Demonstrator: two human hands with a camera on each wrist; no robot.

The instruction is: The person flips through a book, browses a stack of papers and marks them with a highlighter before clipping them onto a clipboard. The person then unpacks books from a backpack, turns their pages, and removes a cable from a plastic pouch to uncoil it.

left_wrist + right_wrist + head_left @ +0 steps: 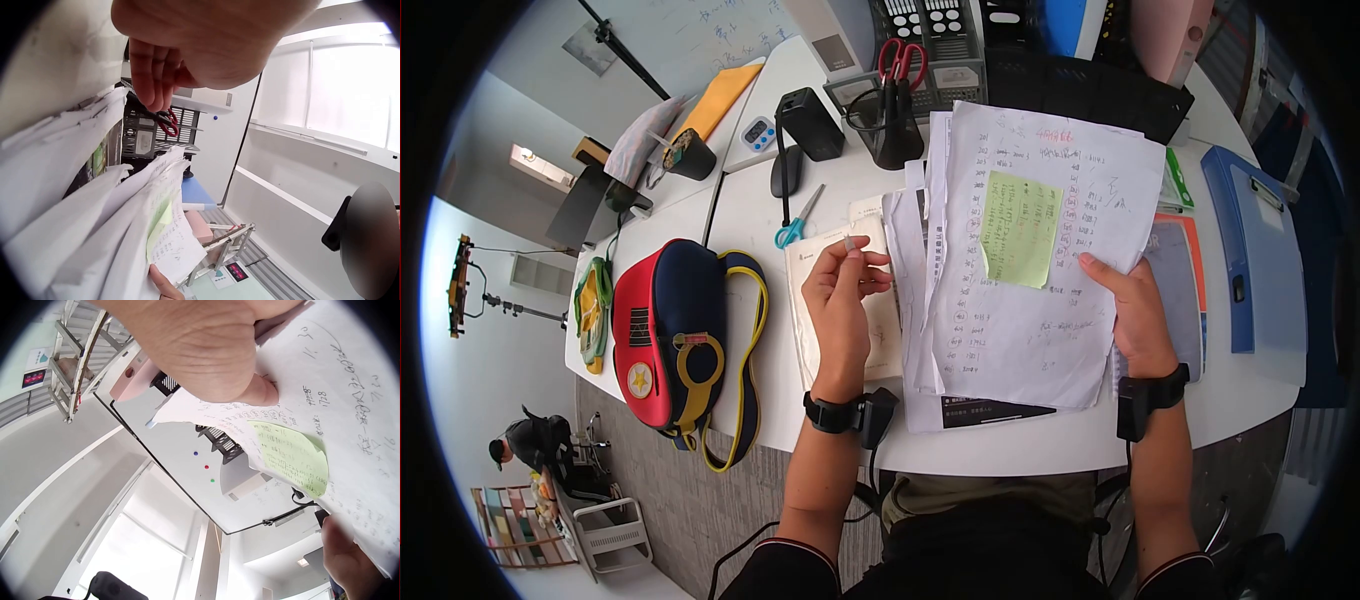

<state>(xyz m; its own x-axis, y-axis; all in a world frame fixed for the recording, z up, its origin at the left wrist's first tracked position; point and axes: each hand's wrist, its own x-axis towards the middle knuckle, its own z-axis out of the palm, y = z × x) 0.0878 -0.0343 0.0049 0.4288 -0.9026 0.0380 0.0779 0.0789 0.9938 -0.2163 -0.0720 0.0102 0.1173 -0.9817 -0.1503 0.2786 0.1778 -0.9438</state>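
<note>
My right hand (1143, 315) grips the right edge of a handwritten paper sheet (1020, 330), thumb on top and fingers hidden behind. A green sticky note (1024, 230) lies on that sheet, and its corner lifts in the right wrist view. More loose papers (921, 330) show under its left side. My left hand (840, 310) is above an open notebook (802, 262) left of the papers, fingers curled and thumb tip near the index finger. A small pale spot shows at these fingertips; I cannot tell whether it is something held.
Teal scissors (800, 220) lie beyond the notebook. A black holder (897, 130) with red-handled scissors (903, 62) stands behind the papers. A red and navy bag (685, 335) sits at left, a blue folder (1250, 250) at right. Another person (540, 445) is in the background.
</note>
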